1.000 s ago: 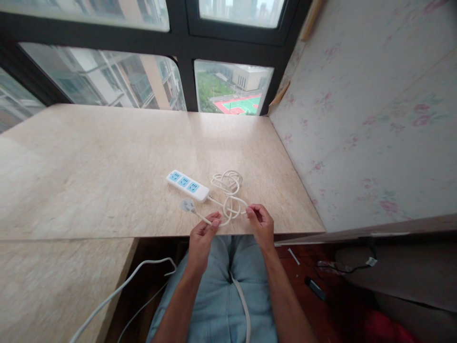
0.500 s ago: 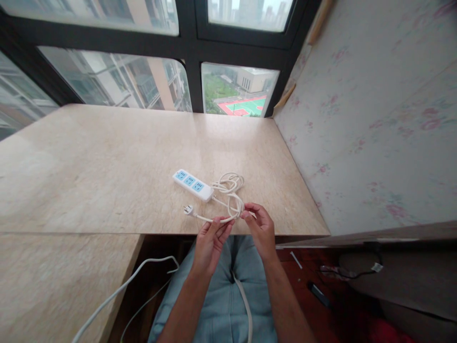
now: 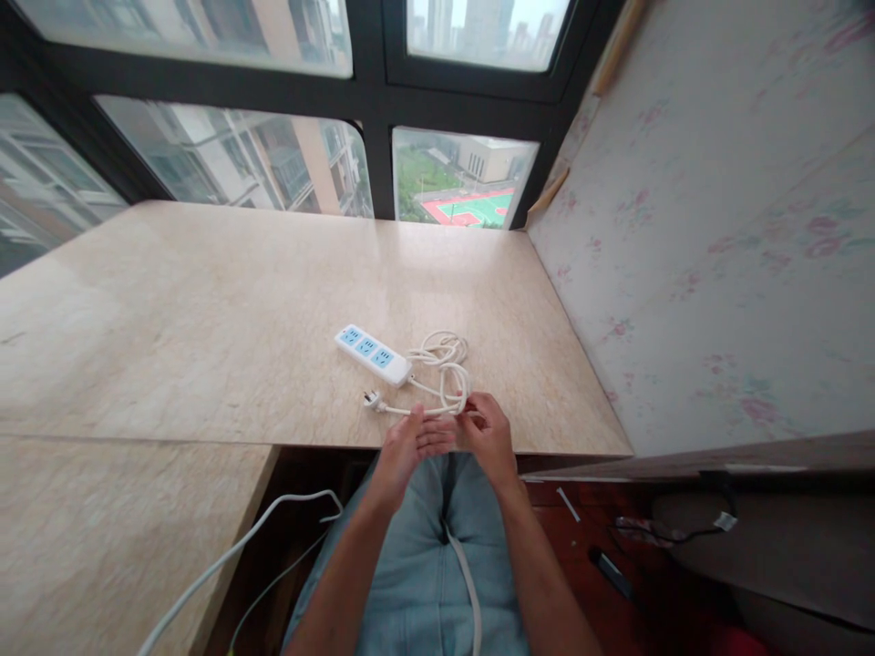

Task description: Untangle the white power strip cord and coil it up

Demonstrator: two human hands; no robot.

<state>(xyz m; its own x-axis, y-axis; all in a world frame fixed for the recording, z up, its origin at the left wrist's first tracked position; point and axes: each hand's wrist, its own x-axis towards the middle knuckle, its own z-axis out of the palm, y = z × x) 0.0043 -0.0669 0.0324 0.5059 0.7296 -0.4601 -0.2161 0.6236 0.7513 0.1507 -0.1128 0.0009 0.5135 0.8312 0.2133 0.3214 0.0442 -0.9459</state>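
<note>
Cord [image 3: 436,413] runs left to right, just far of the left hand [image 3: 403,453] with fingers [image 3: 438,438] outstretched; the right hand [image 3: 490,435] pinches its loop [image 3: 467,383].

Both forearms [image 3: 352,565] reach forward, converging. The left grip [image 3: 411,446] has its palm inward, thumb raised, fingers extended nearly straight toward the right grip [image 3: 488,434], whose fingers curl inward near its thumb.

A home: floral wallpaper [image 3: 717,219] (pink sprigs) and a window [image 3: 378,118] facing apartment blocks [image 3: 273,159].
</note>
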